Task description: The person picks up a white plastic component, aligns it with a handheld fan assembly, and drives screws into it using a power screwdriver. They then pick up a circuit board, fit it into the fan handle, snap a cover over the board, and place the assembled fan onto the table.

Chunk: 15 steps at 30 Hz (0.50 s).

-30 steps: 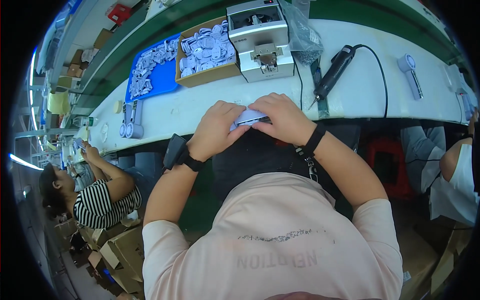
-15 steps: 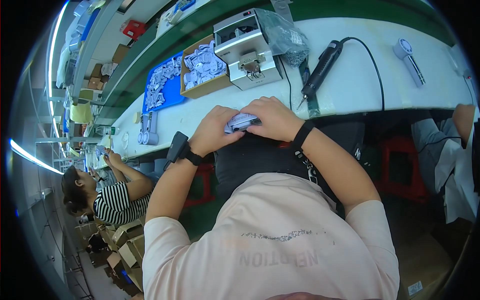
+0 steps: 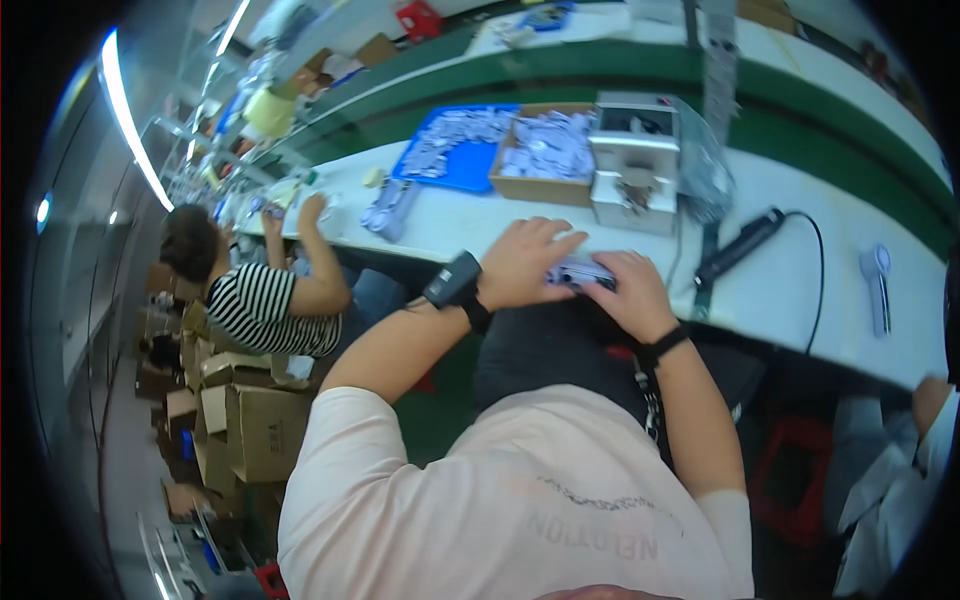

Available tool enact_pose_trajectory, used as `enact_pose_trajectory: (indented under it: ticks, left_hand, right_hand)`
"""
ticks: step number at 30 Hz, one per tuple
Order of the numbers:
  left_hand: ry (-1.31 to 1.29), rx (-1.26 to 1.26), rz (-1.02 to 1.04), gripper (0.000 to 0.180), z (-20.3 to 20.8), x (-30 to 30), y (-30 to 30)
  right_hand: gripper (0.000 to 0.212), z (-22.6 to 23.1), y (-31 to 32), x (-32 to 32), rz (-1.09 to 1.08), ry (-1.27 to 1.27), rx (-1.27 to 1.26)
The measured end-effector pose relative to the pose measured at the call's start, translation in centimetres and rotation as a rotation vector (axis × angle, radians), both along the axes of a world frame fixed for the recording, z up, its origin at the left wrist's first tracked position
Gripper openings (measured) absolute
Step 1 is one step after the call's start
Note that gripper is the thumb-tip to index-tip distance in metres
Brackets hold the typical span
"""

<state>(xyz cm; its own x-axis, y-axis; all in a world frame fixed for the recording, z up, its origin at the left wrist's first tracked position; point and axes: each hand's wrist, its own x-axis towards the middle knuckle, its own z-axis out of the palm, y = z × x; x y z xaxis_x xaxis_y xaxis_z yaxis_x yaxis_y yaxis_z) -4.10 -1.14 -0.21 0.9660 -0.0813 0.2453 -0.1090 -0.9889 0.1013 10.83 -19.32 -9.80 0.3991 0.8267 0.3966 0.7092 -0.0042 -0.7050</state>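
Note:
In front of my lap, at the table's near edge, is a pale lavender plastic part [image 3: 578,272] with a dark strip along its lower side. My right hand [image 3: 638,295] is closed on its right end, thumb underneath. My left hand [image 3: 525,265] lies against its left end, fingers stretched out and apart above it; how firmly it touches is hidden. Beyond my hands stands a silver bench machine [image 3: 634,165] with a metal fixture on its front. A black electric screwdriver [image 3: 742,246] lies to the right of it.
Left of the machine are a cardboard box [image 3: 540,188] of small pale parts and a blue tray [image 3: 470,165] with more. Several ring-headed lavender parts [image 3: 390,212] lie further left, another [image 3: 880,290] far right. A co-worker in stripes [image 3: 275,305] sits at left; another person's arm shows at right.
My view has turned left, so the bench appears shifted right. My left hand's fingers have lifted from the plastic part and straightened; the right hand keeps hold.

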Motion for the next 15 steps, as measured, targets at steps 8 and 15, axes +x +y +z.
enact_pose_trajectory:
  ticks: [8, 15]
  left_hand:
    - [-0.008, 0.018, 0.019, 0.063, 0.2, -3.6, 2.2]
    - [-0.329, 0.025, 0.558, 0.055, 3.8, -13.9, 15.8]
  right_hand:
    - [0.045, 1.3, 0.5, -0.1, 0.024, 0.482, 0.073]
    - [0.038, 0.7, 0.3, 0.7, 0.044, 0.671, 0.173]
